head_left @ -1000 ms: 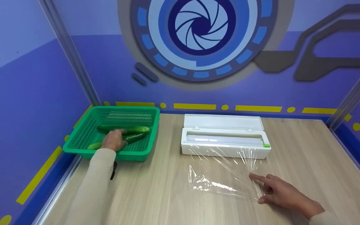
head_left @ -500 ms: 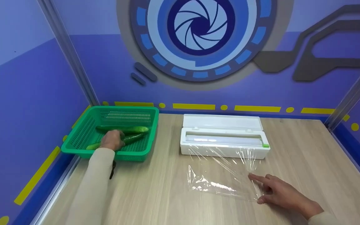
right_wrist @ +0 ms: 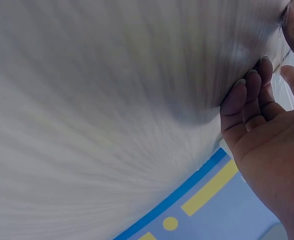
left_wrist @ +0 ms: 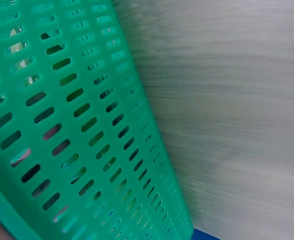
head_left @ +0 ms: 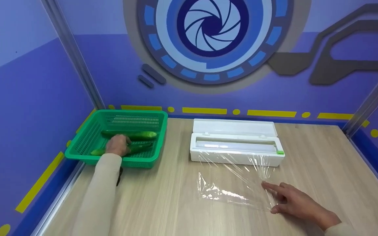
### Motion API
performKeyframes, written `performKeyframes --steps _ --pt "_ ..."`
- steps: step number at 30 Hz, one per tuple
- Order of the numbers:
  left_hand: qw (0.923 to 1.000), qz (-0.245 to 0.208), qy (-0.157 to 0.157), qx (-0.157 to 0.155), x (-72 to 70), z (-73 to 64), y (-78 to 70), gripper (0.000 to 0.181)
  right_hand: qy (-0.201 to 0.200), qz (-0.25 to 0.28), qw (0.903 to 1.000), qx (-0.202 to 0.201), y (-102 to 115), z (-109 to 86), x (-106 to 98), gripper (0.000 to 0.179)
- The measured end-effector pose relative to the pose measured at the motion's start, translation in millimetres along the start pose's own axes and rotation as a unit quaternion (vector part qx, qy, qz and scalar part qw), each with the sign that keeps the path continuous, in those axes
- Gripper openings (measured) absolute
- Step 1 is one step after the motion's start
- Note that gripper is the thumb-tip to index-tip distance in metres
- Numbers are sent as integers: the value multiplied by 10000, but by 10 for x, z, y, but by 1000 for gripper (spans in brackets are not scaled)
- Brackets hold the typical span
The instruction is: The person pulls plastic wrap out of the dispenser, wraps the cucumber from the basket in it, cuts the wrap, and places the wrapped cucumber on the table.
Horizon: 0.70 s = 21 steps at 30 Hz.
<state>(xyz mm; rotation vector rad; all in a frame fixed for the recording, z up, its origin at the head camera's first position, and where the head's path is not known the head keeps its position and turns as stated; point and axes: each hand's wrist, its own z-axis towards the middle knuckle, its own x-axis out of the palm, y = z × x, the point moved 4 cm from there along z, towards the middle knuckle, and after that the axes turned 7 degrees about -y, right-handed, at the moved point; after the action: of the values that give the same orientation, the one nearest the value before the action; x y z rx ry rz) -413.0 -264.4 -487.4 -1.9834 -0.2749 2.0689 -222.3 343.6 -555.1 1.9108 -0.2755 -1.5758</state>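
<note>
At far left, the left hand (head_left: 118, 145) curls over the nearer cucumber (head_left: 139, 147) in the green basket (head_left: 157, 137). Rightward, beyond the white dispenser (head_left: 236, 144), the right hand (head_left: 295, 201) lies flat, fingers straight, on the cling film (head_left: 231, 186); lifting could crumple the sheet onto itself.

Left hand (head_left: 118, 145) curled, arm outstretched; right hand (head_left: 294, 200) flat, fingers spread.
</note>
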Motion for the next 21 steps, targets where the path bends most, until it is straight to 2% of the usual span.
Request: performKeyframes --steps 6,8,13,18,21 --pt "9997 228 61 85 34 23 -21 33 -143 3 9992 -385 12 -8 -8 84" --pt "9995 252 -29 207 42 24 -36 31 -170 0 9989 -447 14 -11 -16 84" --pt "9974 224 -358 579 48 14 -83 25 -130 -44 9995 -296 5 -13 -20 85" --pt "9985 240 -117 472 59 8 -108 37 -153 -116 9995 -262 1 -13 -15 85" --pt "9987 318 -30 400 62 25 -120 38 -175 -133 9994 -276 0 -16 -13 85"
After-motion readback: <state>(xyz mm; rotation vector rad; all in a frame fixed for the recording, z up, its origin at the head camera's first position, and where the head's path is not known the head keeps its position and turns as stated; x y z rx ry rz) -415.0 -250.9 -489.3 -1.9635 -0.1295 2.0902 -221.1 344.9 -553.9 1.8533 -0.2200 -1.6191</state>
